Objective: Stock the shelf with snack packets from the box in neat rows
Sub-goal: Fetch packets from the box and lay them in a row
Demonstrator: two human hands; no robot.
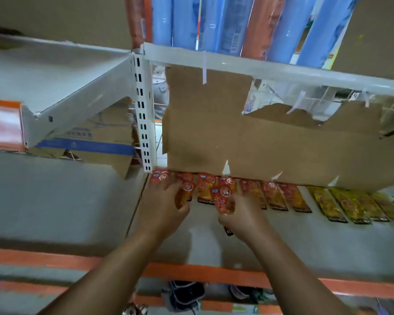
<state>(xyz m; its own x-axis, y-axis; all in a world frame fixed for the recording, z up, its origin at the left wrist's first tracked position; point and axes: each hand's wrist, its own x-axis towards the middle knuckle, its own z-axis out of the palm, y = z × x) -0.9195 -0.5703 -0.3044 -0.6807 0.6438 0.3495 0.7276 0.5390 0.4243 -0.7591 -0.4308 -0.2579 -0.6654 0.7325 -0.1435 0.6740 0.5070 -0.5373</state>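
Packet on the right: You hold a red packet (223, 196) just in front of the row, with its top end already among the others.
Packet on the left: A second red packet (184, 195) is near the left end of the row, under your other hand.
Row: The row of red packets (273, 196) lies flat along the back of the shelf (305, 242). The yellow packets (350, 205) come next, further right.
Which way: Each packet has its long side going from you toward the cardboard (214, 133) at the back. The spots to fill are straight ahead of your hands, away from you.
Nearer hand: Your right hand is nearer the middle spot. Your left hand is nearer the end by the white post (143, 110).
Right hand (241, 214): Your fingers are curled and pinch the near end of its packet.
Left hand (166, 208): Your fingers are bent over its packet and grip it. Your fingertips also touch the packets at the far left.
Both hands: They are apart, side by side, each with its own packet.
Next, I think: Push each packet straight back until it lines up.
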